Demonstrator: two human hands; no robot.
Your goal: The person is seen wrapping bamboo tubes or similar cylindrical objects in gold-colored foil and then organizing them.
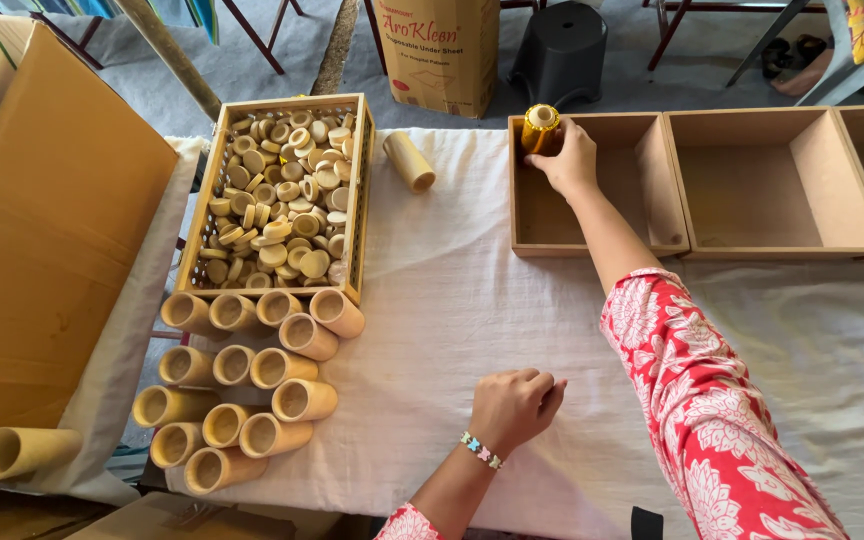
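The right hand [569, 160] grips a smooth yellow tube [540, 128], holding it upright in the far left corner of a plain wooden box [592, 240]. The left hand [514, 405] rests curled and empty on the white cloth [452, 300] near that box. Left of the box, a slatted crate [357, 200] holds round pale caps [277, 190], with hollow tubes [242, 385] stacked beside it.

Right hand [569, 160] setting capped tube [539, 128] in wooden box [652, 190], left hand [514, 405] fisted on white cloth [452, 300]

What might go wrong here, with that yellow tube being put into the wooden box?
The right hand holds the capped tube at the corner of the wooden box; set on end there, it might tip. The loose tube lying on the white cloth could roll. The stacked tubes near the table edge may slide off.
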